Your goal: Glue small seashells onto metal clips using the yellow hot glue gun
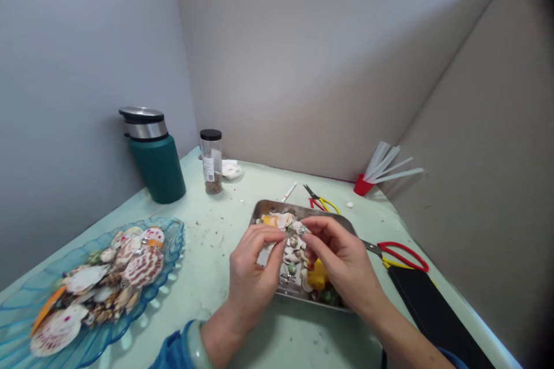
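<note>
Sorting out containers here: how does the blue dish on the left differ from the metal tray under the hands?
The blue dish is translucent glass-like with a scalloped rim; the metal tray is plain, opaque and rectangular. The dish carries large fan-shaped shells; the tray mostly small ones. Both hands, left hand and right hand, work over the tray; the dish stands apart. Both hold shells.

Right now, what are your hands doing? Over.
Left hand and right hand pinch a small shell between them. Both above metal tray of shells. Scissors lie right, clear of hands.
</note>
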Demonstrator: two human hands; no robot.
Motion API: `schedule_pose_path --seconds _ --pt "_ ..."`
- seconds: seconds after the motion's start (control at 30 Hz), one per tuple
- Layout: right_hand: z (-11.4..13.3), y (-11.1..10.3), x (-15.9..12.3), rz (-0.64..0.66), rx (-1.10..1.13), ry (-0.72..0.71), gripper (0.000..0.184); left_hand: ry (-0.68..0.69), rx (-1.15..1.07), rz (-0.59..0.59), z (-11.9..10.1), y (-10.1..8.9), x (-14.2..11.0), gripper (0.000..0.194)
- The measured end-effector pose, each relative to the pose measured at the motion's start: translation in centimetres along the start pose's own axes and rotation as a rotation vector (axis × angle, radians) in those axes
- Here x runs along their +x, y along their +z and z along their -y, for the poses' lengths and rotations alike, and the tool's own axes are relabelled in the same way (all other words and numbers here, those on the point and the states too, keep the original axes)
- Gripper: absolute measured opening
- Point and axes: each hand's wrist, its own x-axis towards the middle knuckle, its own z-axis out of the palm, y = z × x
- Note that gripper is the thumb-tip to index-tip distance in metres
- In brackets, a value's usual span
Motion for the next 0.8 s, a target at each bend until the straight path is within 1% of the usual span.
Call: schedule_pose_path --seconds 0.07,0.13,0.27,0.33,0.47,0.57,0.8 --pt "-0.11 0.01 0.06 0.003 -0.033 -0.018 0.018 -0.010 0.022 0.009 0.07 0.09 -0.07 0.010" --pt "-0.15 -0.04 0.12 -0.003 -0.119 -0.063 0.017 -0.030 0.043 0.018 0.15 0.17 -0.11 0.008" --pt "-0.16 -0.22 0.15 -0.020 -0.307 -0.245 0.015 -0.037 0.064 0.020 0.29 0.23 -0.09 0.006" --pt "-0.12 -0.28 0.13 -0.022 -0.357 -0.326 0.015 -0.033 0.069 0.029 0.38 0.22 -0.09 0.006" --pt "-0.03 -0.20 0.09 -0.003 -0.436 -0.440 0.018 -0.035 0.080 0.057 0.56 0.16 -0.20 0.006" --pt "0.06 -0.10 0.04 0.015 -0.451 -0.475 0.020 -0.040 0.076 0.067 0.55 0.09 -0.27 0.006" --pt "0.49 0.06 -0.12 0.034 -0.494 -0.475 0.022 -0.084 0.014 0.116 0.27 0.01 -0.04 0.006"
